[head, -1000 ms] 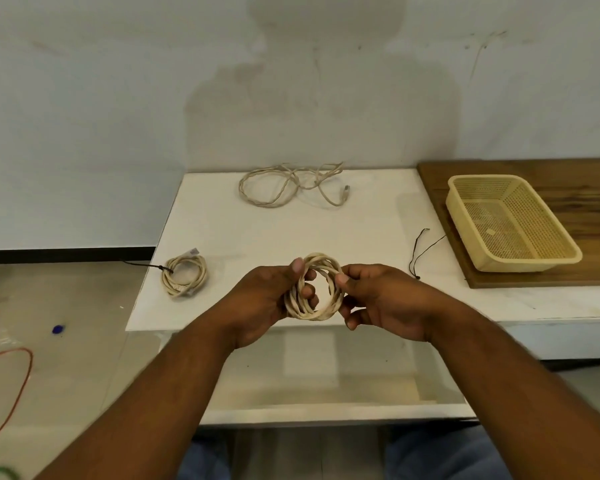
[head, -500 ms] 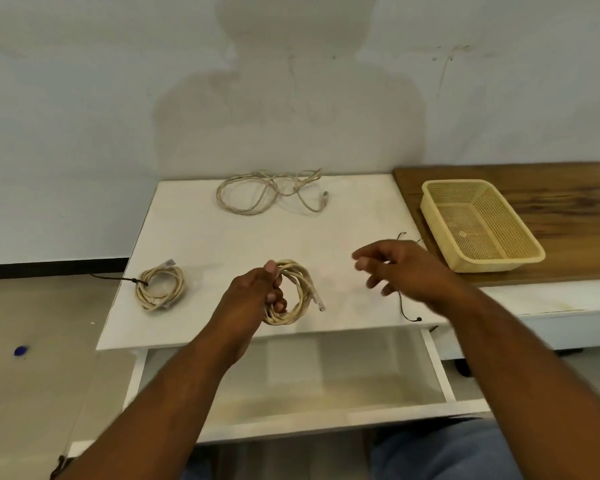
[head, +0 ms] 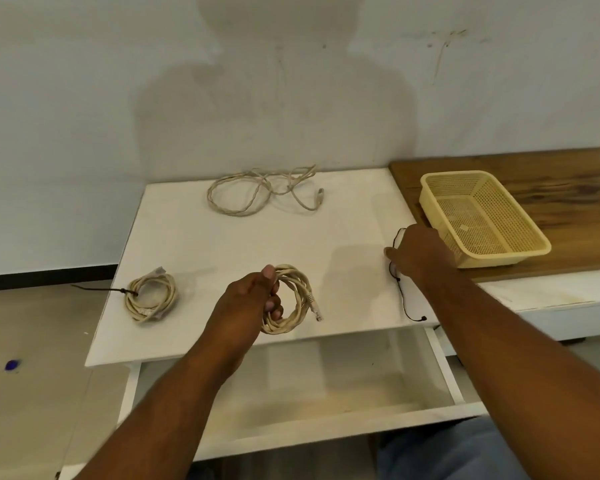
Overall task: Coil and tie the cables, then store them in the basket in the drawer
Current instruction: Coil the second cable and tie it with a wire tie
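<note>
My left hand [head: 253, 299] grips a coiled beige cable [head: 297, 299] just above the white table [head: 222, 244], its plug hanging at the coil's right. My right hand [head: 418, 254] lies over a thin black tie [head: 404, 303] near the table's right edge, fingers down on it; the grip is hidden. A tied beige coil [head: 151, 297] lies at the left of the table, with a black tie sticking out. A loose beige cable [head: 260, 192] sprawls at the back. The yellow mesh basket [head: 534, 249] stands on the wooden board to the right. The white drawer [head: 326, 424] is pulled open below the table, with nothing in it.
The wooden board [head: 551, 178] adjoins the table on the right. A wall rises right behind the table. A small blue object [head: 12, 364] lies on the floor at the left. My legs sit under the drawer front.
My right hand let go of the coil and reached right to the black tie. My left hand kept the coil and stayed above the table's front.
</note>
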